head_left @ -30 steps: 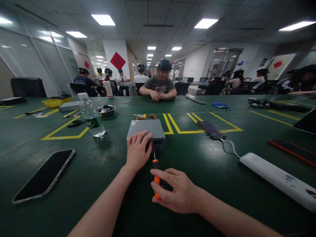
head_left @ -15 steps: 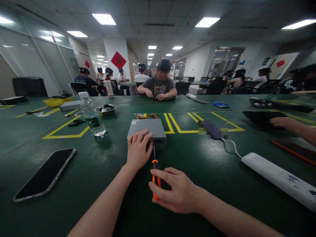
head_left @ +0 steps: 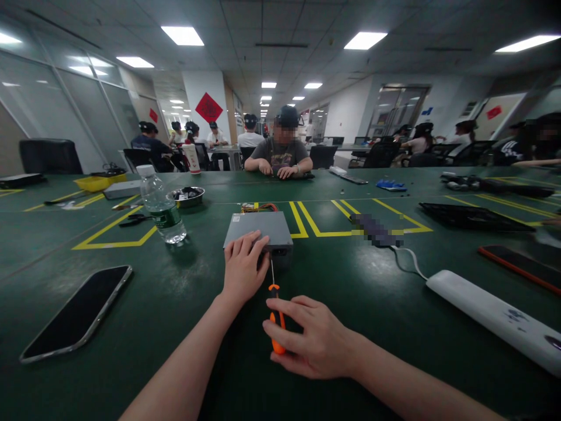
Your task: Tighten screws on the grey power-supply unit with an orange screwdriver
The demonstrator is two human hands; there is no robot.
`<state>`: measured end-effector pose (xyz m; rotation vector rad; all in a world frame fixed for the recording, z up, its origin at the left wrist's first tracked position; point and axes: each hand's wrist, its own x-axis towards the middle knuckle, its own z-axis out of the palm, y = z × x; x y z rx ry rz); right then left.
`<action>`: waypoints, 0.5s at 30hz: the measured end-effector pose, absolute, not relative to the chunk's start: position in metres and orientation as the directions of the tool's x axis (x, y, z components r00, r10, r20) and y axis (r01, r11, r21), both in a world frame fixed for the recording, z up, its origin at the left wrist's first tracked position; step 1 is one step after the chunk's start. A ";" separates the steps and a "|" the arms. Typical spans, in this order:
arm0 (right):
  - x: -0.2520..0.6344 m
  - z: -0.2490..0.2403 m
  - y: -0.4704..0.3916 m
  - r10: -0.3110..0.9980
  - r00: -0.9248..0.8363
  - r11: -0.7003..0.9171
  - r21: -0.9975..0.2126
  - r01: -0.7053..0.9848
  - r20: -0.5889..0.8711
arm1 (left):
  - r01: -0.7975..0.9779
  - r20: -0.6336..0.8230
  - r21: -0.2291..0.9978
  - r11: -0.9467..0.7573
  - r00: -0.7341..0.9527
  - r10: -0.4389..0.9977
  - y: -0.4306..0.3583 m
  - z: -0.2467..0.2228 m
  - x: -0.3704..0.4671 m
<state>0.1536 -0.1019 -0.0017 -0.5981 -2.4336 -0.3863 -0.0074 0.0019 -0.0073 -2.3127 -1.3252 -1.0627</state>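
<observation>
1. Through the head camera I have a grey metal box (head_left: 263, 225) on the green desk (head_left: 175, 283), straight ahead of me, with a bundle of coloured cables (head_left: 267, 207) at its far edge
2. My left hand (head_left: 245, 266) rests on the box's near left part, fingers stretched over the top and thumb down by the near face; I cannot tell whether it is gripping or only pressing
3. My right hand (head_left: 322, 336) is closed loosely around the orange-and-black handle of a screwdriver (head_left: 273, 318), which lies between the fingers in front of the box
4. I see the thin shaft point away from me at the box's near face, close to a dark socket (head_left: 279, 252); the tip is too dark for me to say what it touches
5. On my left I have a phone (head_left: 76, 316) lying face up, and beyond it an upright water bottle (head_left: 164, 207) just beside a metal bowl (head_left: 189, 200) of small dark items
6. On my right I see a white power strip (head_left: 486, 316), its cable (head_left: 412, 257) running to a blurred-out object (head_left: 377, 230)
7. Across the desk I can make out a co-worker (head_left: 287, 156) in a grey shirt, seated with both forearms on the surface
</observation>
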 end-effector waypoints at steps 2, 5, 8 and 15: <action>0.155 -0.002 -0.101 0.311 -0.692 0.856 0.124 0.502 0.651 | 0.828 0.711 0.115 -0.549 0.317 0.628 0.002 -0.007 -0.008; 0.156 -0.004 -0.100 0.306 -0.641 0.862 0.081 0.501 0.704 | 0.827 0.713 0.115 -0.550 0.317 0.626 0.002 -0.006 -0.008; 0.155 -0.004 -0.100 0.350 -0.655 0.858 0.052 0.511 0.669 | 0.830 0.713 0.112 -0.546 0.316 0.626 0.002 -0.006 -0.007; 0.153 0.001 -0.103 0.338 -0.738 0.857 0.133 0.498 0.583 | 0.832 0.711 0.112 -0.543 0.315 0.628 0.002 -0.008 -0.007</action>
